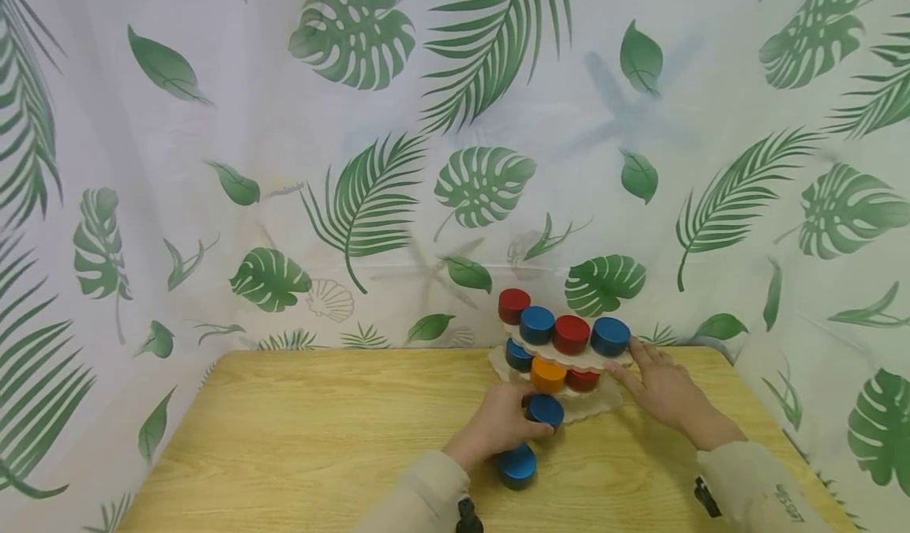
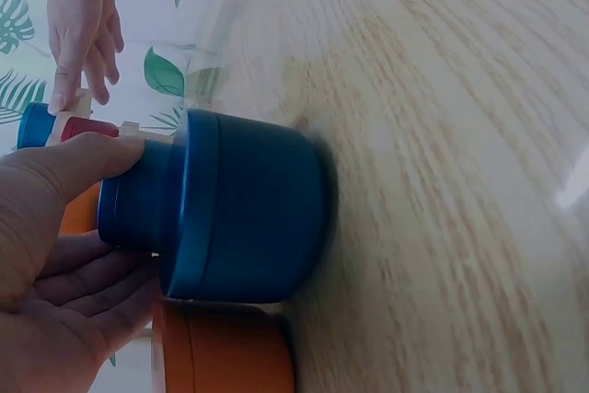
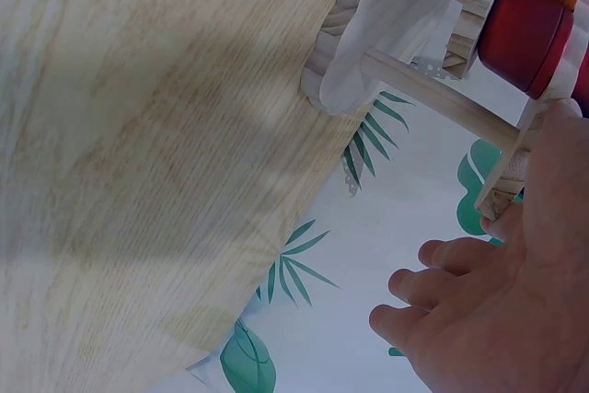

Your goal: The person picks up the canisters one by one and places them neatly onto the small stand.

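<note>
My left hand (image 1: pixel 501 418) grips a blue lidded tin (image 1: pixel 544 412) between thumb and fingers, in front of a tiered wooden rack (image 1: pixel 597 407). Another blue tin (image 2: pixel 253 209) stands on the table close to that hand; beside it in the left wrist view is an orange tin (image 2: pixel 221 347), which the head view hides. My right hand (image 1: pixel 664 387) holds the right end of the rack's top board (image 3: pixel 502 181), thumb at the front edge and index finger behind. Its other fingers hang loose, seen in the right wrist view.
Red and blue tins (image 1: pixel 571 335) line the rack's top board. On the tier below sit a blue, an orange (image 1: pixel 548 374) and a red tin. The wooden table (image 1: pixel 306 430) ends at a leaf-patterned sheet (image 1: pixel 398 225) just behind the rack.
</note>
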